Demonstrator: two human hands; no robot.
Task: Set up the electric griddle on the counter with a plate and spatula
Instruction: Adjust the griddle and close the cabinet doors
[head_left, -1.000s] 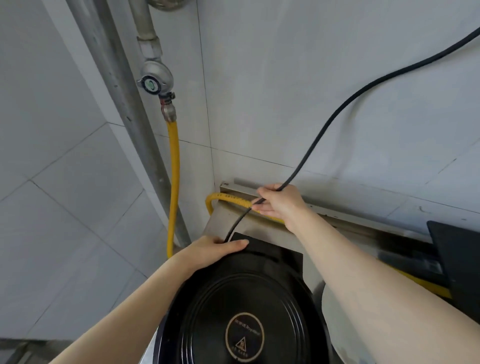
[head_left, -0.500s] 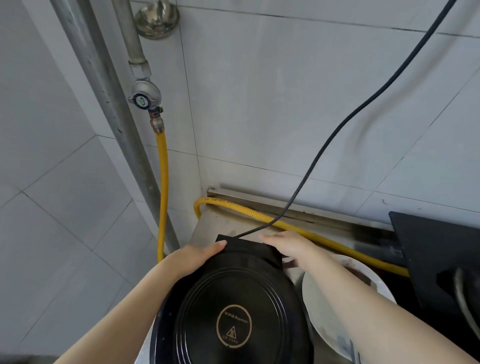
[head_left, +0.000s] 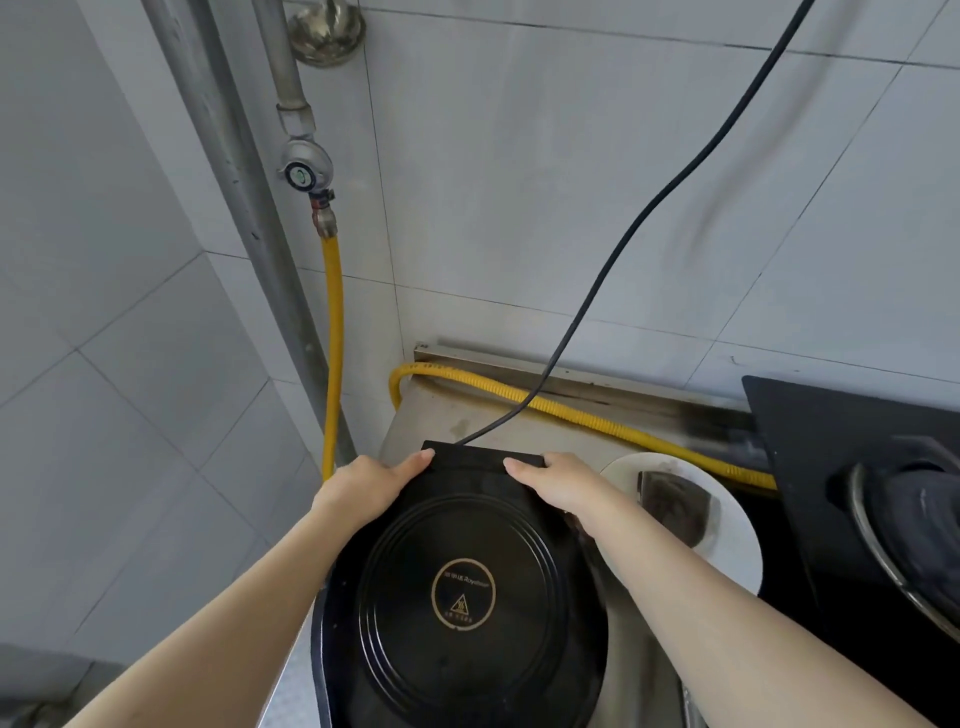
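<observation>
The round black electric griddle (head_left: 462, 597) sits on the steel counter (head_left: 441, 415), lid down, with a gold logo in its middle. My left hand (head_left: 369, 483) grips its back left edge and my right hand (head_left: 556, 483) grips its back right edge near the hinge block. Its black power cord (head_left: 623, 249) runs from the back of the griddle up the tiled wall and out of view. A white plate (head_left: 727, 551) lies right of the griddle, with the dark blade of a spatula (head_left: 675, 504) resting on it.
A yellow gas hose (head_left: 332, 338) drops from a wall valve (head_left: 301, 174) and runs along the counter's back edge. A black gas stove (head_left: 857, 467) with a steel pan rim fills the right side. The counter's left edge falls off beside the griddle.
My right hand let go of the power cord and came down onto the griddle's back right edge. The cord now hangs free. The view has shifted right, so the plate and stove show.
</observation>
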